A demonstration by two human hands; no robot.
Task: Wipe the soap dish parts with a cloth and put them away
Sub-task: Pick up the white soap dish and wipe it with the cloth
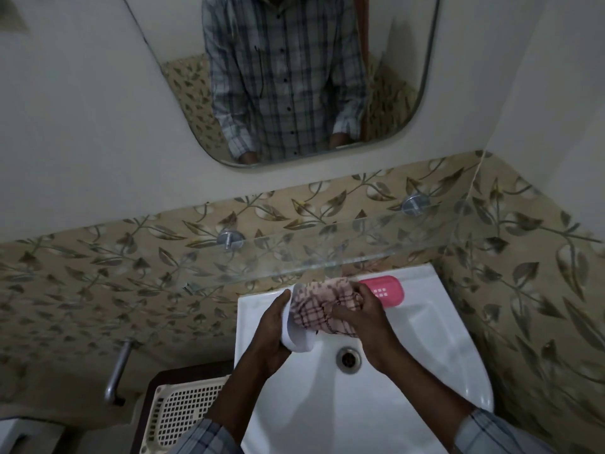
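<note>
Over the white sink (425, 371) my left hand (273, 329) holds a white soap dish part (299, 342) by its edge, tilted on its side. My right hand (361, 314) grips a pink checked cloth (322, 306) and presses it into the white part. A pink soap dish part (388, 290) with a grid of small holes lies on the sink's back rim, just behind my right hand.
A glass shelf (327, 253) on two metal mounts hangs just above the sink's back edge. A cream plastic basket (183, 411) stands to the left of the sink, beside a metal pipe (118, 371). A mirror (288, 77) hangs on the wall above.
</note>
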